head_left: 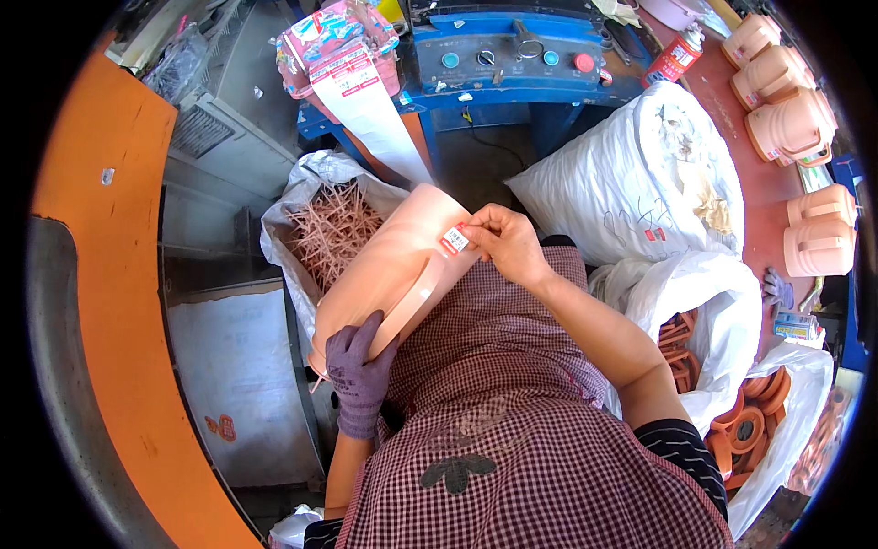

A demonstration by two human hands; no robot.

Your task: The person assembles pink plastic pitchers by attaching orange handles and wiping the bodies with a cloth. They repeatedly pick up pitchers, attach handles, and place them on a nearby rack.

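Observation:
A pale pink plastic jug (380,261) lies tilted across my lap, its long handle (409,302) facing up. My left hand (359,377), in a purple-grey knit glove, grips the jug's lower end beside the handle. At the upper end, my bare right hand (514,245) pinches the edge of a small red-and-white label (454,240) lying against the jug's wall. Whether the label is fully stuck down cannot be made out. Behind the jug, a white sack (279,229) holds thin pink plastic scraps (329,229).
A label strip (366,101) hangs from a sticker-covered pink basket (320,37) beside a blue control panel (503,59). On the right stand a full white sack (622,174), open bags of reddish-brown parts (745,430) and a table with several pink jugs (791,123). An orange panel (101,229) borders the left.

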